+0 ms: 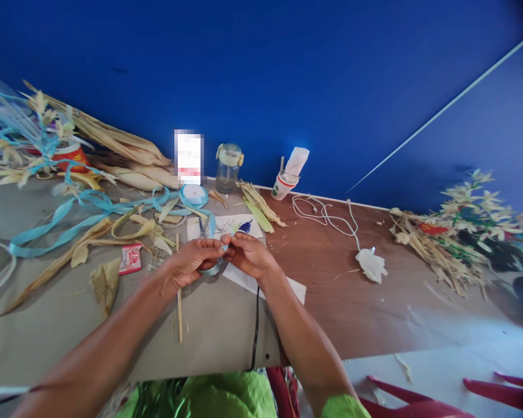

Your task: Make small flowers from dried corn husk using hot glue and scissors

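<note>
Close together over the table, both my hands pinch a light blue ribbon [225, 248] between their fingertips. My left hand [195, 259] has its fingers curled, and a loop of the ribbon hangs beneath it. Fingers of my right hand [251, 255] meet the left ones at the ribbon. Just beyond lies a sheet of white paper [255, 229], partly hidden by the hands. On it rests a dark blue object [244, 227] whose kind I cannot make out. A ribbon spool [194, 195] stands behind, with blue ribbon trailing to the left.
Dried corn husks [126, 151] and a red wrapper [131, 258] lie left. A glass jar [229, 169] and a paper cup [284, 184] stand by the blue wall. Rightward are a white cable [331, 219], crumpled tissue [371, 265] and husk flowers [479, 203]. A black cord [255, 331] crosses the front edge.
</note>
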